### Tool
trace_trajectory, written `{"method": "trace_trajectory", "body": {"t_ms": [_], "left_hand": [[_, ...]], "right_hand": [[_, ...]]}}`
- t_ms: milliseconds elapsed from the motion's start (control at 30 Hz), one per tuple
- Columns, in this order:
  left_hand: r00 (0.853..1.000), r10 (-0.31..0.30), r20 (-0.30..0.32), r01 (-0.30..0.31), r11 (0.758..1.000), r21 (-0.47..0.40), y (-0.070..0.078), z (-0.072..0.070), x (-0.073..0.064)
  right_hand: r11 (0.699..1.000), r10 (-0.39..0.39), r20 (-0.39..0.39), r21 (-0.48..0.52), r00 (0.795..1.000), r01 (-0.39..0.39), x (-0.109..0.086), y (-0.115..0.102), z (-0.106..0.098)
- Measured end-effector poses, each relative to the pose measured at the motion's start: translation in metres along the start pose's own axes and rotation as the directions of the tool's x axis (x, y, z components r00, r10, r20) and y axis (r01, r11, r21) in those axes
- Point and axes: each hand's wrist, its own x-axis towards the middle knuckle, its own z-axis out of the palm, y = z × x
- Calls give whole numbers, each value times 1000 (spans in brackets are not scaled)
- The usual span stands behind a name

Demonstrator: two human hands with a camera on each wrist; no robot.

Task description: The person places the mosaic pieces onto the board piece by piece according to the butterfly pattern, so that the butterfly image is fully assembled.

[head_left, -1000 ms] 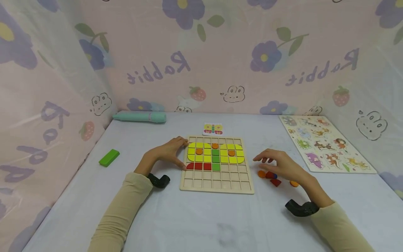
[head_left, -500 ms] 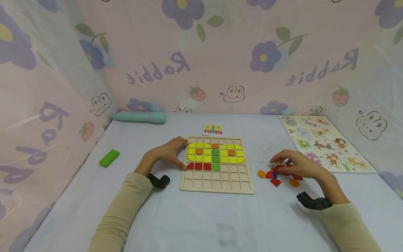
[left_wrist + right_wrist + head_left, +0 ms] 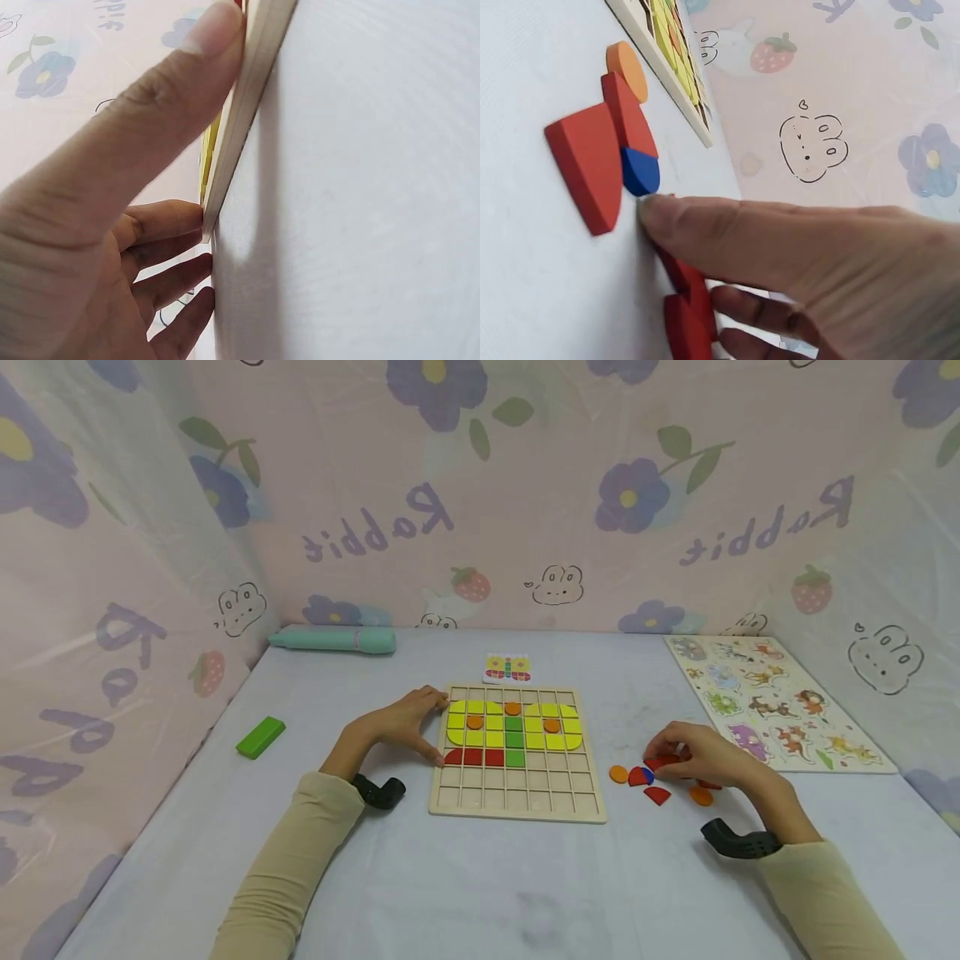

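A wooden grid board lies mid-table, with yellow pieces, a green column, orange discs and a red row set in it. My left hand rests against its left side, thumb and fingertips spread along the edge. To the board's right, my right hand reaches down over loose red pieces. In the right wrist view, its thumb tip lies beside a blue piece, with red pieces below the thumb. The index fingertip is hidden there.
Near the right hand lie a red wedge and orange discs. A pattern card sits behind the board. An animal puzzle is at right, a green block at left, a teal tube at back left.
My right hand has moved right from beside the board to the loose pieces, then slightly back left. The nearest orange disc and red piece have shifted a little left. My left hand stays put.
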Motion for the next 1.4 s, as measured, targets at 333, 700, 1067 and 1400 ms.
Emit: {"method": "trace_trajectory", "body": {"t_ms": [333,700,1067,1400], "left_hand": [[1000,6,4,-6,1000,5,0,0,1],[1000,-5,9,5,1000,2,2,0,0],[1000,11,-2,-11,1000,3,1,0,-1],[1000,9,-4,-9,1000,7,0,-1,-1]], "right_hand": [[1000,5,-10,4,1000,-5,3,0,6],[1000,12,-44,-12,999,-12,4,3,10],[997,70,-29,-24,997,-70,-10,9,-9],[988,155,77,-2,985,-155,-27,16,-28]]}}
